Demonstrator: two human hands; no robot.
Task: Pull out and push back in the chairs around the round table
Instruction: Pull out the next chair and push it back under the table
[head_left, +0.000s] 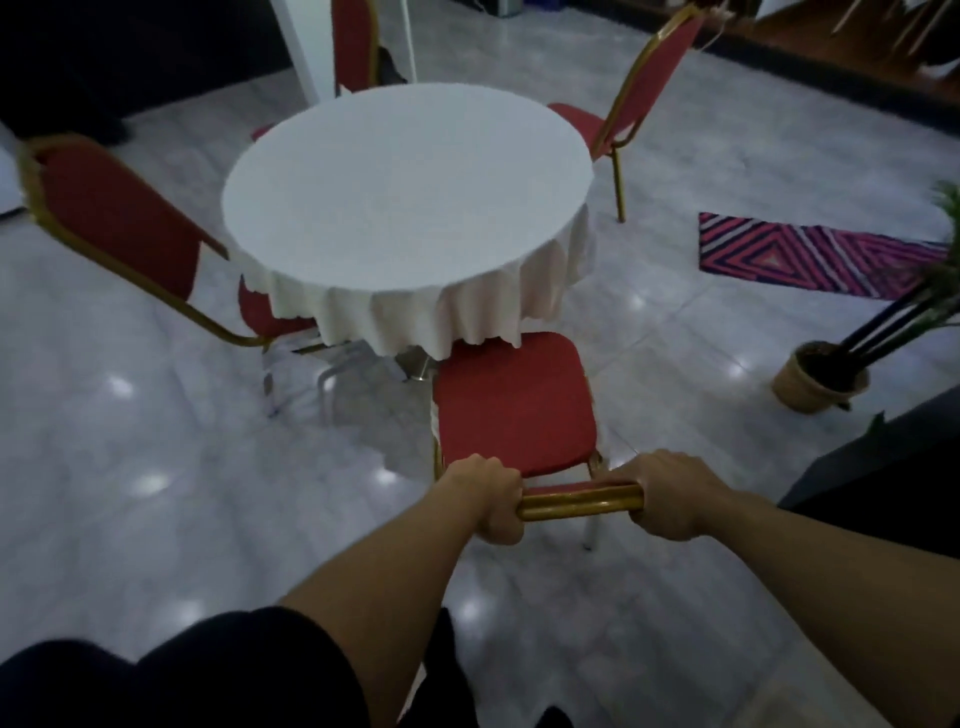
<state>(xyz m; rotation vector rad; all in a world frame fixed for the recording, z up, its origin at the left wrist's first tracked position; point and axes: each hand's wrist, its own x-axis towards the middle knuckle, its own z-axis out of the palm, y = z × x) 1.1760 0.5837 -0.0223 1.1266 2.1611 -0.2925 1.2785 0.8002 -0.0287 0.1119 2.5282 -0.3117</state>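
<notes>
At nine o'clock of the round bench (405, 197) stands a red chair (119, 218); at six, our left hand (488, 501) and right hand (670, 496) each have a full grip closed around the gold top rail (579, 501) of the near chair (511, 402), whose seat front sits just under the tablecloth (415, 322). We judge the legs could skid or snag the cloth hem if shoved unevenly. The floor (156, 441) is glossy tile, with a striped rug (810, 254) at three and a potted plant (815, 379) at four.

Both hands (579, 499) gripping chair (511, 400)
</notes>
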